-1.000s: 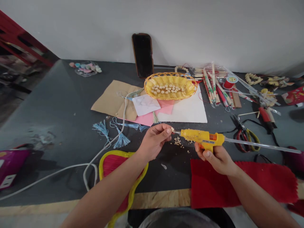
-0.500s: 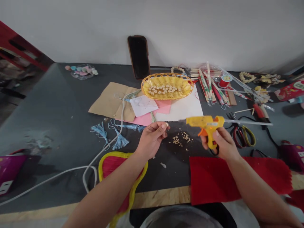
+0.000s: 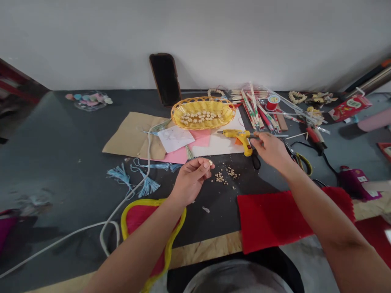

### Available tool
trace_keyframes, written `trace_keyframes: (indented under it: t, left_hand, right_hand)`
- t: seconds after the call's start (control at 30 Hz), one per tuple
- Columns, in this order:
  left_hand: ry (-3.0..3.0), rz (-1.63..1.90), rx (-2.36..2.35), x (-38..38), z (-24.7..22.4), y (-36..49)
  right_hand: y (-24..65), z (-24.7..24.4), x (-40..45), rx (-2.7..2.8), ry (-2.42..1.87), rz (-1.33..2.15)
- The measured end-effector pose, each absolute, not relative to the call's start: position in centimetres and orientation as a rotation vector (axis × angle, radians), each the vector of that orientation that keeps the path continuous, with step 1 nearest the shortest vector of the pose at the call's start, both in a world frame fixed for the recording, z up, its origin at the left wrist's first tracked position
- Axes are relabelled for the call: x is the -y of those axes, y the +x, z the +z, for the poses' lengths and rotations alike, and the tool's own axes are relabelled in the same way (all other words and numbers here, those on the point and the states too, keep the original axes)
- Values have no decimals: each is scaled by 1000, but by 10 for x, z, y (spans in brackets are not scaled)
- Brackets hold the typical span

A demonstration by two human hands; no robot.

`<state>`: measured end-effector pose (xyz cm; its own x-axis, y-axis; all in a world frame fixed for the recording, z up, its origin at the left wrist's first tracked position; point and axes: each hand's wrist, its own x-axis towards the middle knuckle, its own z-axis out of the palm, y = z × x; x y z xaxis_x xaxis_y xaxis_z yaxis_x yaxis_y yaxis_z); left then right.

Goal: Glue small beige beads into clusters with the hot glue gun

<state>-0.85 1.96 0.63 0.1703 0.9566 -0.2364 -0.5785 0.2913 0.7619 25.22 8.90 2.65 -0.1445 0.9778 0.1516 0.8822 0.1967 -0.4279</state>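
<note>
Between thumb and fingertips my left hand point(image 3: 193, 179) pinches a small cream beaded piece point(image 3: 210, 162). My right hand point(image 3: 270, 148) is at the rear of the yellow glue gun point(image 3: 243, 140), its fingers closed around the back end by the clear glue stick. The gun lies on its side by the white paper point(image 3: 224, 144), nozzle pointing left. Small loose beads point(image 3: 220, 178) are scattered on the dark table right of my left hand. Behind, a yellow woven basket point(image 3: 203, 114) holds several little cream bead clusters.
A phone point(image 3: 165, 79) leans on the wall. Blue tassels point(image 3: 148, 187) and a white cord point(image 3: 105, 232) lie left. Red felt point(image 3: 275, 219) covers the front edge near my right forearm. Scissors point(image 3: 302, 162), wrapped sticks point(image 3: 253, 108) and a soldering-type tool point(image 3: 316, 138) are at right.
The glue gun has gone from being held upright by its handle to lying farther back near the paper. My right hand has shifted from the handle to its rear. The view has turned slightly right.
</note>
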Motion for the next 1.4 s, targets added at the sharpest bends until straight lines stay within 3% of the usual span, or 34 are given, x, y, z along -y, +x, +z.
trace_keyframes:
  t: [0.07, 0.2, 0.53, 0.77, 1.07, 1.4]
  left_hand:
    - [584, 1173, -796, -19, 5, -8]
    - [595, 1154, -817, -18, 4, -7]
    - [605, 1150, -838, -20, 5, -8]
    - [647, 1097, -877, -18, 4, -7]
    - [741, 961, -933, -8, 10, 3]
    - [697, 919, -876, -1, 11, 8]
  right_hand:
    - [246, 32, -69, 2210, -1533, 158]
    - [223, 29, -31, 2413, -1266, 377]
    - [221, 5, -8, 2592, -957, 684]
    - [217, 3, -9, 2648, -992, 610]
    - [200, 19, -2, 1928, -994, 700]
    - [184, 20, 4, 1835, -907, 651]
